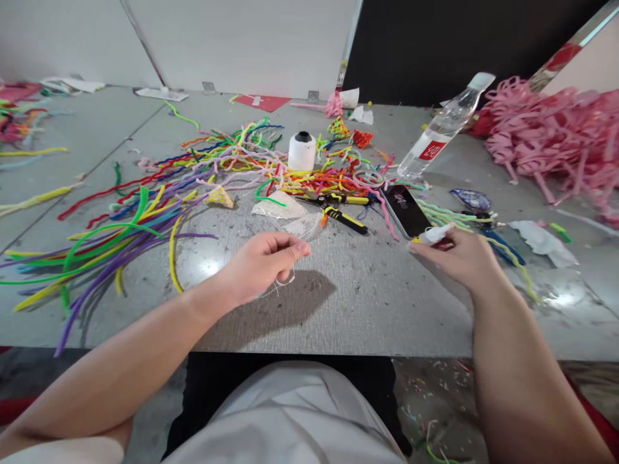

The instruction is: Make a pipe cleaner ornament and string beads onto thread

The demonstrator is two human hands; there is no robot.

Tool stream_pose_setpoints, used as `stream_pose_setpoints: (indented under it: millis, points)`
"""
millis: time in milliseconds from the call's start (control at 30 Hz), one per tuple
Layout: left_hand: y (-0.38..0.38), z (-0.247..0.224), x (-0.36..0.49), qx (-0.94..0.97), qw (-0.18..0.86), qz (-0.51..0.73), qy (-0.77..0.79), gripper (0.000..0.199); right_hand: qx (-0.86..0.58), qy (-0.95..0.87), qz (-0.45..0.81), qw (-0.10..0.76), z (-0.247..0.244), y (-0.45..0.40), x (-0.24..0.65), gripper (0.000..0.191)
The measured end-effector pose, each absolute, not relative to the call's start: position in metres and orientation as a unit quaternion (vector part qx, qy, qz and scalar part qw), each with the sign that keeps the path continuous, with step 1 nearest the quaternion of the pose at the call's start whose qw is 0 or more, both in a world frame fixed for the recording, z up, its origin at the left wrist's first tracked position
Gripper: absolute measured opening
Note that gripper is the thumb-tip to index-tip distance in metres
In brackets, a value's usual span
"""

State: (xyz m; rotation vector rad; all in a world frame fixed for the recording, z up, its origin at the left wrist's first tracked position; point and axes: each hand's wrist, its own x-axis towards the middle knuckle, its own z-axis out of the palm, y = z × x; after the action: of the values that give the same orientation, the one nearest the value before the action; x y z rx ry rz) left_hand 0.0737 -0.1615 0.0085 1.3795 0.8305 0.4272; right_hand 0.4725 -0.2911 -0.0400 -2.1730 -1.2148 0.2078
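Note:
My left hand (268,261) is closed in a pinch over the front middle of the table. A thin clear thread (289,280) loops out from under its fingers; what lies between the fingertips is too small to see well. Off to the right, my right hand (459,254) grips a small white glue bottle (436,234) with a yellow tip, beside the lower end of a phone (406,209). Yellow-and-black pliers (343,218) lie between the hands, farther back. Near them are clear plastic film (304,225) and a white scrap (278,205).
Colourful pipe cleaners (140,225) spread over the left and middle of the table (387,303). A white thread spool (302,153) stands among them. Behind the phone, a water bottle (442,132) appears tilted. Pink ribbon (561,135) is heaped at the right, near crumpled white paper (544,243).

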Motion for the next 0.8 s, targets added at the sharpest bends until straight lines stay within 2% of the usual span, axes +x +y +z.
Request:
stream_pose_setpoints:
  millis: [100, 200, 367, 533, 633, 800]
  points:
    - [-0.159, 0.006, 0.073, 0.607, 0.678, 0.202, 0.362, 0.032, -0.856, -0.403, 0.076, 0.314, -0.037, -0.291, 0.477, 0.039]
    - [-0.158, 0.005, 0.073, 0.611, 0.676, 0.202, 0.358, 0.032, -0.897, -0.319, 0.021, 0.305, -0.033, -0.296, 0.496, 0.039]
    - [-0.160, 0.006, 0.074, 0.615, 0.668, 0.197, 0.369, 0.031, -0.913, -0.309, -0.014, 0.264, -0.047, -0.297, 0.531, 0.038]
    - [-0.164, 0.008, 0.075, 0.628, 0.654, 0.175, 0.384, 0.030, -0.905, -0.303, -0.047, 0.295, -0.057, -0.299, 0.527, 0.042]
    - [-0.165, 0.010, 0.075, 0.632, 0.650, 0.173, 0.385, 0.030, -0.903, -0.279, -0.120, 0.303, -0.056, -0.301, 0.501, 0.045]
    - [-0.166, 0.012, 0.074, 0.636, 0.644, 0.179, 0.385, 0.030, -0.891, -0.366, -0.109, 0.245, -0.059, -0.281, 0.461, 0.025]
